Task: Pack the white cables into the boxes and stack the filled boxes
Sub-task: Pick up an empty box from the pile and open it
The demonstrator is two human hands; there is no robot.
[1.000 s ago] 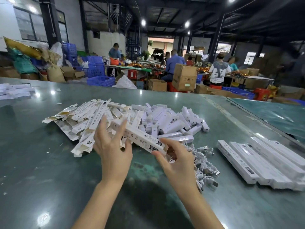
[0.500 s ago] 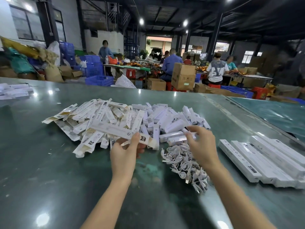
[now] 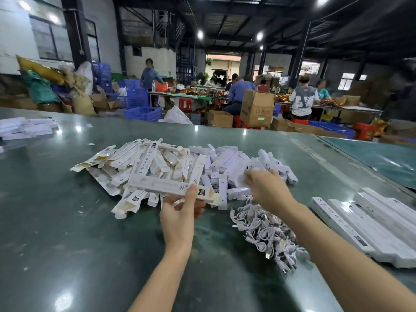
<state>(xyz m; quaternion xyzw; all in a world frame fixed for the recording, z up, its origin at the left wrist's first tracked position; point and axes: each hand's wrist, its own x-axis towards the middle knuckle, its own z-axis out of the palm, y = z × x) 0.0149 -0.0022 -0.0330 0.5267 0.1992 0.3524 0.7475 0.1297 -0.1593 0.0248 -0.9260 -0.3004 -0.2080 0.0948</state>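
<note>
Blue crates (image 3: 144, 113), cardboard box (image 3: 257, 108), seated workers (image 3: 301, 101), possibly stools (image 3: 185, 104).

Hall dimly lit from round ceiling lamps (image 3: 200, 34); daylight admitted through a far doorway (image 3: 222, 64) and windows. Lamp glare is mirrored as white spots on the glossy green table (image 3: 67, 221). Soft shadows are cast beneath the forearms. Edges are bowed by wide-angle distortion; right background smeared, fingertips slightly blurred.

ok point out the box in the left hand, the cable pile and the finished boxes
held box (image 3: 162, 184), head view, middle of its long face
cable pile (image 3: 267, 233), head view, centre
finished boxes (image 3: 369, 224), head view, top of the row
</note>
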